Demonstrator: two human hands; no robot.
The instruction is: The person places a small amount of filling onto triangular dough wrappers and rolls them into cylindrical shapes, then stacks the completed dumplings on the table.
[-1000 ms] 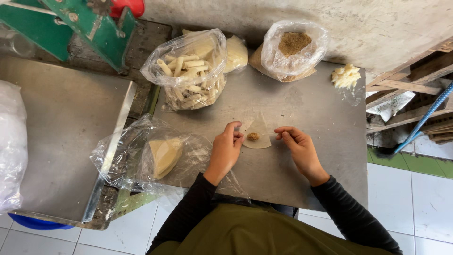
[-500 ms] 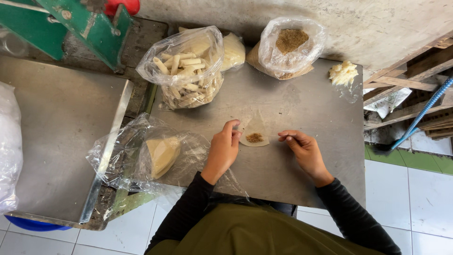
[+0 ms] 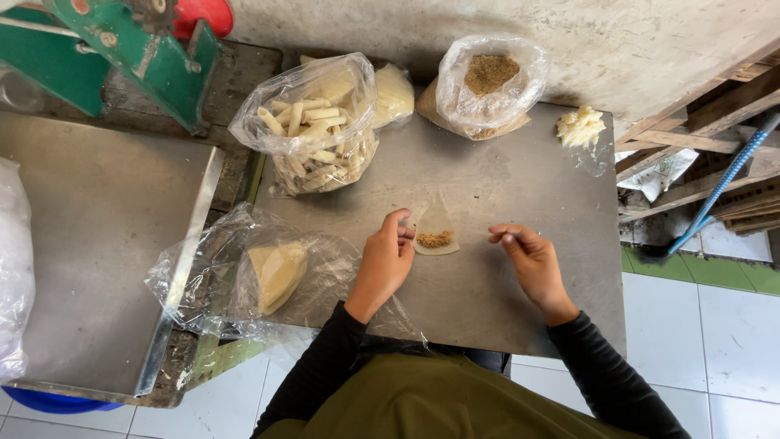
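Observation:
A thin pale wrapper sheet (image 3: 437,221) lies flat on the grey metal table (image 3: 504,309), with a small heap of brown filling (image 3: 435,239) near its front edge. My left hand (image 3: 383,262) rests at the wrapper's left edge, fingertips touching it. To the wrapper's right and apart from it, my right hand (image 3: 526,258) hovers with the fingers curled together; I cannot tell if they pinch anything.
At the back stand a clear bag of rolled pastry sticks (image 3: 313,130) and a bag of brown filling (image 3: 487,85). A plastic bag with stacked wrappers (image 3: 276,272) lies at the left. White paste (image 3: 580,126) sits at the back right; a green machine (image 3: 138,45) at top left.
My right hand has drawn away from the wrapper to the right, leaving the filling uncovered. The left hand has stayed at the wrapper's left edge.

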